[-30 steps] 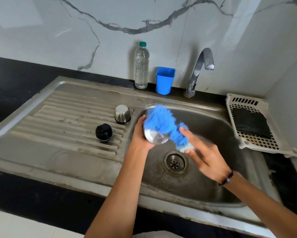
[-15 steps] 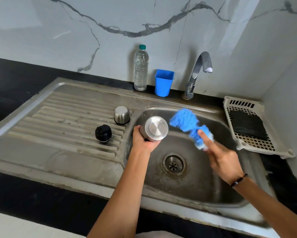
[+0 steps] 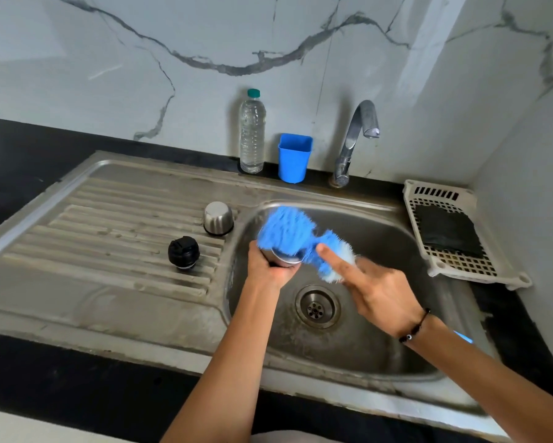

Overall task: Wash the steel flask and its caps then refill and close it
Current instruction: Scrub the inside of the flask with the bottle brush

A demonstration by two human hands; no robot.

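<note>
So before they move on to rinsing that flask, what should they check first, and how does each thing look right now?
1. Flask firmly held: ok, the left hand grips it over the sink.
2. Brush on the flask: ok, its blue bristles cover the flask's end; the right hand holds it.
3. Tap running: not ok, no water shows.
4. Steel cap and black cap within reach: ok, both on the draining board.
5. Caps washed: cannot tell.
6. Water bottle ready for refilling: ok, upright by the wall.
</note>
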